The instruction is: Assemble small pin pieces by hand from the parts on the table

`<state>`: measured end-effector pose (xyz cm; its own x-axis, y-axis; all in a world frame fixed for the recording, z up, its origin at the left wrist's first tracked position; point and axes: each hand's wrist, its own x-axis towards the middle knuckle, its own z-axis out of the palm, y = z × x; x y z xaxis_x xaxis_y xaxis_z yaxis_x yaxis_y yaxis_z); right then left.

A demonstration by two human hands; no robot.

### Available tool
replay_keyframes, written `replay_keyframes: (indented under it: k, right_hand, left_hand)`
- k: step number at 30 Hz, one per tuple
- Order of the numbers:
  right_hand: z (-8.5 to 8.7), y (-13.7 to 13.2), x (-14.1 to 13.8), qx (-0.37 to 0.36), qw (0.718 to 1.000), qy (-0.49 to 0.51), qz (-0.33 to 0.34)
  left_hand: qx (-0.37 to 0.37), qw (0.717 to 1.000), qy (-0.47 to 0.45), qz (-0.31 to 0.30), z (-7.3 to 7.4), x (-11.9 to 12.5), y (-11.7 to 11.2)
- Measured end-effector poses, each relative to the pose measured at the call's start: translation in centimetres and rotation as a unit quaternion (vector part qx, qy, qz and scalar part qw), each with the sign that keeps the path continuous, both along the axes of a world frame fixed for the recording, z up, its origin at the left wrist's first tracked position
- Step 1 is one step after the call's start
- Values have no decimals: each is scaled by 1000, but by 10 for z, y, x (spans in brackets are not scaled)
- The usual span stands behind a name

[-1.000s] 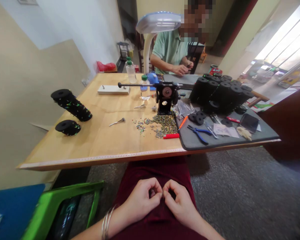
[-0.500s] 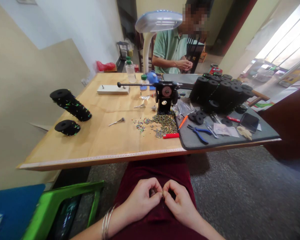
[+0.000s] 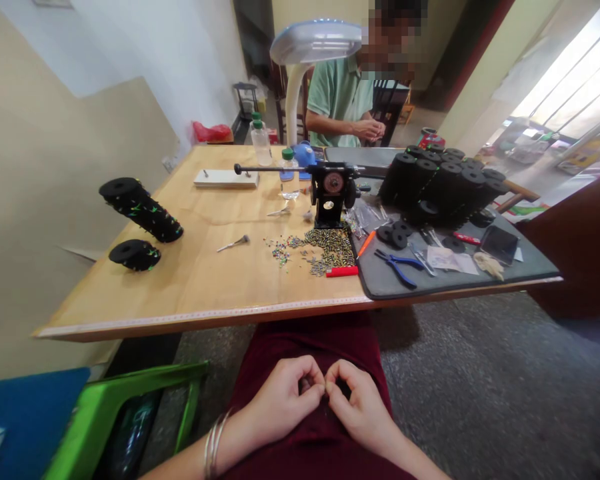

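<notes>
Over my lap, my left hand (image 3: 296, 393) and my right hand (image 3: 353, 393) meet at their fingertips. Each is closed in a pinch, thumb against forefinger, the tips nearly touching. Whatever sits between them is too small to name. Dark red cloth (image 3: 325, 340) covers my legs underneath. Beyond my hands, on the wooden table (image 3: 200, 267), lies a pile of small brass-coloured pieces (image 3: 335, 245) beside scattered tiny coloured beads (image 3: 281, 255). A red lighter-like object (image 3: 342, 271) lies at the pile's front edge.
A black hand-cranked winder (image 3: 329, 193) stands mid-table under a lamp (image 3: 316, 41). Black foam rolls (image 3: 440, 177) crowd the grey mat (image 3: 380, 283), with blue pliers (image 3: 400, 265). Two more foam rolls (image 3: 143, 207) stand left. A person (image 3: 340, 100) sits opposite. A green stool (image 3: 87, 427) is lower left.
</notes>
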<state>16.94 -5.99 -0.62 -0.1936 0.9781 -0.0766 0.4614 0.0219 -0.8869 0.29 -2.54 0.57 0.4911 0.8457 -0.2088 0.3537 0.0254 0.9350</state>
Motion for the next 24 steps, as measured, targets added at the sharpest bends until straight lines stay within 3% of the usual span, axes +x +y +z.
replay_keyframes:
  k: [8,15,24]
  right_hand:
    - [-1,-2,1,-18,999,24,-27]
    - [-2,-2,0,-36,998,38,-39]
    - [2,0,0,-20,999,26,-38]
  left_hand:
    - [-22,999,-33,18,4,0,1]
    - [-67,994,-79,45,-1,-2,1]
    - [-54,996,-68,36,0,-2,2]
